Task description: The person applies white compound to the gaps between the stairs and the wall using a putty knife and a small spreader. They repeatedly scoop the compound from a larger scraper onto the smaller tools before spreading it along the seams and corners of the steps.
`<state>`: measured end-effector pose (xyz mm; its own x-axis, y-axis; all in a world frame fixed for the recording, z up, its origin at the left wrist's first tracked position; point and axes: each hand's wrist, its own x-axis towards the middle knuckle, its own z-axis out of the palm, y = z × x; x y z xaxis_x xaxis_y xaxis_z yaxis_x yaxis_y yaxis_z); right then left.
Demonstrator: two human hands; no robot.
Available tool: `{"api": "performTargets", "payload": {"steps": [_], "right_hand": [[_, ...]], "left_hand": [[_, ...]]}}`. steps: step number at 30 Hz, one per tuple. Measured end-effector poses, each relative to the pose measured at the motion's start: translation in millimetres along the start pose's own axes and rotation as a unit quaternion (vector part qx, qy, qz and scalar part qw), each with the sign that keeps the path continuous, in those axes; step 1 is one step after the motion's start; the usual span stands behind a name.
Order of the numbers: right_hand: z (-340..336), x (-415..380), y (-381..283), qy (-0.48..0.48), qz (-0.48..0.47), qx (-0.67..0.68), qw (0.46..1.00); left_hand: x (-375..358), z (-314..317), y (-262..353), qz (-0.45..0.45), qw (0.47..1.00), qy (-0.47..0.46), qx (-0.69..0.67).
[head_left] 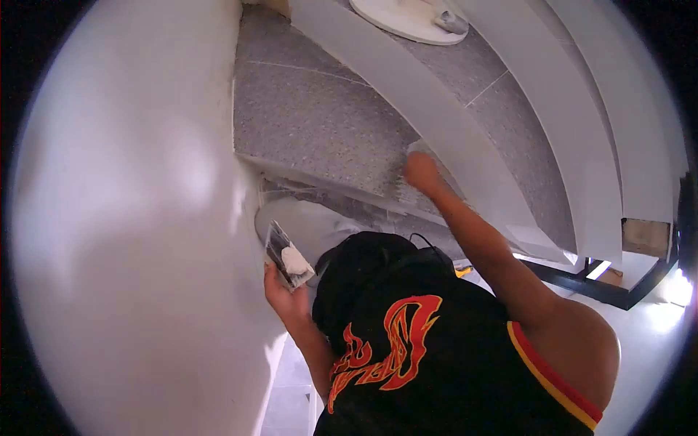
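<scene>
My left hand (283, 294) grips a small rectangular putty plate (278, 247) by its lower edge, beside the white wall. A lump of white putty (294, 261) sits on the plate's face. Reaching forward, my right hand (422, 173) is closed and rests at the edge of a grey speckled stair tread (320, 109), where it meets a curved white riser (414, 83). Something pale and flat (419, 147) shows at its fingertips; its kind is hard to make out. Whitish smears mark the tread beside this hand.
A smooth white wall (145, 218) runs along the left. More curved steps rise at the upper right, with a black metal frame (625, 296) at their outer end. A round white board (396, 16) holding a grey lump (452, 22) lies on a higher tread.
</scene>
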<state>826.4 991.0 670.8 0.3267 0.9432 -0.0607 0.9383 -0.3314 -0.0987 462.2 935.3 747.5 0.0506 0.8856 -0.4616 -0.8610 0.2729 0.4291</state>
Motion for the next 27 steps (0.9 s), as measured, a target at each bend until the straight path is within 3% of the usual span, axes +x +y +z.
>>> {"api": "performTargets", "payload": {"steps": [3, 6, 9, 11, 14, 16, 17, 18, 19, 20, 21, 23, 25, 27], "right_hand": [[-3.2, 27.5, -21.9, -0.034, -0.023, 0.085, 0.996], [-45.7, 7.5, 11.4, -0.049, -0.028, 0.057, 0.997], [-19.4, -6.1, 42.6, -0.023, 0.028, 0.04, 0.999], [-26.1, -15.9, -4.9, -0.097, -0.037, 0.051, 0.993], [-82.0, -26.9, -99.6, -0.133, -0.07, 0.165, 0.975], [-106.3, -62.2, -143.4, -0.09, -0.184, 0.305, 0.93], [-121.8, -76.8, -158.8, -0.092, -0.191, 0.307, 0.928], [-138.1, -90.7, -168.5, -0.048, -0.258, 0.336, 0.905], [-152.9, -100.9, -175.1, -0.004, -0.323, 0.362, 0.874], [-167.6, -107.5, -178.8, -0.006, -0.33, 0.365, 0.871], [-180.6, -112.2, -178.6, 0.02, -0.364, 0.35, 0.863], [-181.7, -116.3, -168.7, 0.046, -0.404, 0.337, 0.849], [-170.0, -125.5, -140.7, 0.108, -0.412, 0.25, 0.87], [-157.1, -118.1, -99.8, 0.078, -0.412, 0.183, 0.889]], "left_hand": [[3.4, 4.1, -11.5, -0.01, 1.0, -0.008, 0.008], [-0.7, 22.5, -24.6, -0.005, 1.0, -0.016, 0.015], [-10.8, 45.7, -21.1, 0.003, 0.999, 0.009, 0.05], [-10.0, 48.7, -11.5, 0.001, 0.998, -0.017, 0.064], [-9.5, 40.0, 16.1, -0.002, 0.999, 0.0, 0.035], [-13.6, 29.3, 36.2, -0.005, 0.999, 0.004, 0.032], [-16.4, 25.9, 44.7, -0.015, 0.999, 0.005, 0.03], [-19.0, 27.7, 47.4, -0.009, 0.997, 0.034, 0.063], [-18.0, 24.2, 50.2, -0.022, 0.998, -0.007, 0.066], [-10.5, 17.1, 46.7, -0.024, 0.993, -0.057, 0.104], [-2.4, 14.9, 40.7, -0.027, 0.984, -0.106, 0.141], [6.5, 42.3, 20.9, -0.125, 0.989, -0.014, 0.079], [10.8, 48.6, -7.6, -0.162, 0.983, -0.03, 0.074], [13.7, 51.5, -34.5, -0.2, 0.976, -0.045, 0.069]]}}
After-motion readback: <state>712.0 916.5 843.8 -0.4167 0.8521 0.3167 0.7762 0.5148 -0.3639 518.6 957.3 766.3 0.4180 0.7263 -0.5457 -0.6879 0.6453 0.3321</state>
